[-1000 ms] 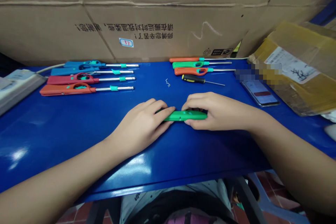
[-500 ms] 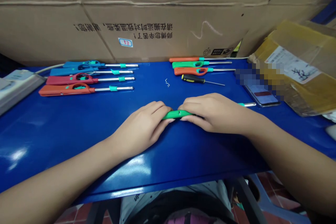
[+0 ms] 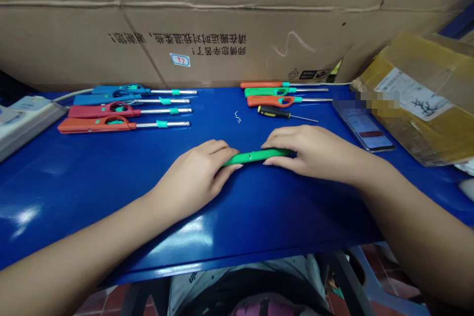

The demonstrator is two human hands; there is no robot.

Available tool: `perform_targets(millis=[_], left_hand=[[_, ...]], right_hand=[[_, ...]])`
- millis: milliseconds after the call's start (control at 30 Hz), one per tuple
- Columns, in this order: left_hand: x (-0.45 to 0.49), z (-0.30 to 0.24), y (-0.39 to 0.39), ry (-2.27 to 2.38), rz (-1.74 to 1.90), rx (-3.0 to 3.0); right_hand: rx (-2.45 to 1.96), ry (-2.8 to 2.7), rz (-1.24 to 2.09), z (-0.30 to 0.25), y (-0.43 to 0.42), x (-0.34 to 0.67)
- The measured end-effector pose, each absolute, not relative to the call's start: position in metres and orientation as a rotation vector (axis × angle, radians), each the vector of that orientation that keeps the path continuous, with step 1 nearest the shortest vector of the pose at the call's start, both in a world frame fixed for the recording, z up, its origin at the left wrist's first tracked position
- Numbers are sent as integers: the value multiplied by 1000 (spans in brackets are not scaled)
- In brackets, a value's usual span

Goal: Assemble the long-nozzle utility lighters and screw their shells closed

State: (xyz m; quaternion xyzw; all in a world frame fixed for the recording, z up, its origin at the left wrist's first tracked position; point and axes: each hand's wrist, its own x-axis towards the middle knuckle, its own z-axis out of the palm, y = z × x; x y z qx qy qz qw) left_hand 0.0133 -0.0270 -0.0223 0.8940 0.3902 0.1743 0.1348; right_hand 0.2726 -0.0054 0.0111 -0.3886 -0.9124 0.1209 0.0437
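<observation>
A green stick lighter (image 3: 255,156) is held level above the blue tabletop, its handle edge-on to me. My left hand (image 3: 198,175) is closed on its left end, thumb in front and fingers behind. At the other end, my right hand (image 3: 314,155) grips the lighter between thumb and fingers, covering that part; the metal tube is hidden. Beyond my hands lies a black and yellow screwdriver (image 3: 274,112). Behind it are an orange lighter (image 3: 269,101), a green lighter (image 3: 264,92) and another orange lighter (image 3: 261,85).
At the left, blue, red (image 3: 103,110) and orange lighters (image 3: 96,125) lie in a row beside a white power strip (image 3: 29,118). A large cardboard box (image 3: 207,24) stands along the back. A phone (image 3: 366,128) leans by a taped carton (image 3: 411,133) at right.
My right hand has slid outward to the right and slightly up, exposing more of the green lighter's body. The tube tip previously showing past my right hand is now hidden.
</observation>
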Motion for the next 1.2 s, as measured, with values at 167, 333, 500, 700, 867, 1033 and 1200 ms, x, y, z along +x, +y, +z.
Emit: perform_targets(millis=[167,333,500,700,867,1033,1200], left_hand=[[6,-22,-17,1173,558,2523],[7,-21,-19,1176,542,2529],[11,-20,-22,1199,637,2377],[17,-22,-16,1182,772,1426],[22,-19,-18,1077,763,1014],[23,-21,-21,1084,772,1291],[15,-25,-21,1113,923,2146]], right_hand=[[-1319,-2800,209,14,1,283],[-1217,-2875,77,14,2,282],[-1191,-2827,92,16,5,287],[-1181,-2728,346,10,7,284],[-1003,-2744,499,-1,1,272],[-1006,-2763,383,-3,-5,267],[-1028,-2697,313,4,-7,268]])
